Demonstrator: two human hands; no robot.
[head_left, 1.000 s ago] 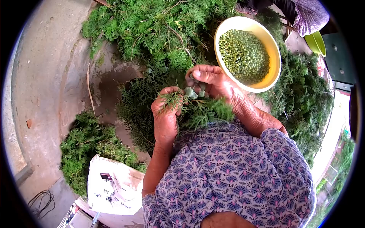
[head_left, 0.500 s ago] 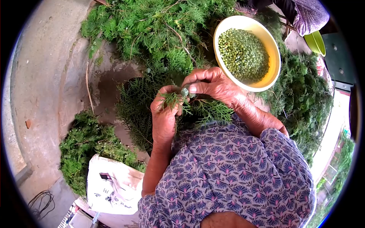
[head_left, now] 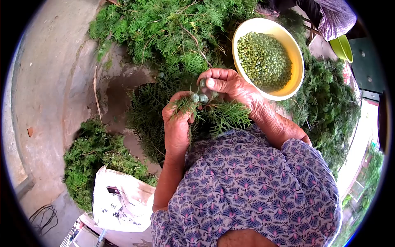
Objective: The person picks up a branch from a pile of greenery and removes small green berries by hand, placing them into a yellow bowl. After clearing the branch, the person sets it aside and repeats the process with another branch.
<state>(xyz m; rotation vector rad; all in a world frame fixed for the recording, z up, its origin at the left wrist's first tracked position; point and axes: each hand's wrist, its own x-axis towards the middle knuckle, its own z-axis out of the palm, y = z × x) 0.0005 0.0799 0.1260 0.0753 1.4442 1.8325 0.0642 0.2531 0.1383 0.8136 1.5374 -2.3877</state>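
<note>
My left hand (head_left: pixel 177 119) is closed round a green conifer sprig (head_left: pixel 185 106) in front of my chest. Round grey-green cones (head_left: pixel 199 98) show on the sprig between my two hands. My right hand (head_left: pixel 230 85), just right of them, pinches another such cone (head_left: pixel 203 82) between thumb and forefinger. More of the leafy sprig (head_left: pixel 230 115) spreads below my right hand. Beyond that hand, to the upper right, stands a yellow basin (head_left: pixel 298 61) holding a heap of small green cones (head_left: pixel 263 59).
Cut green branches (head_left: pixel 156 33) are piled ahead, with more at the right (head_left: pixel 329 103) and lower left (head_left: pixel 94 156). A white sack (head_left: pixel 123 197) lies lower left. Another person's patterned clothing (head_left: pixel 337 16) shows at the top right, near a green basin (head_left: pixel 342 47).
My right hand has shifted slightly up and away from my left, with a cone at its fingertips. More cones now show between the hands.
</note>
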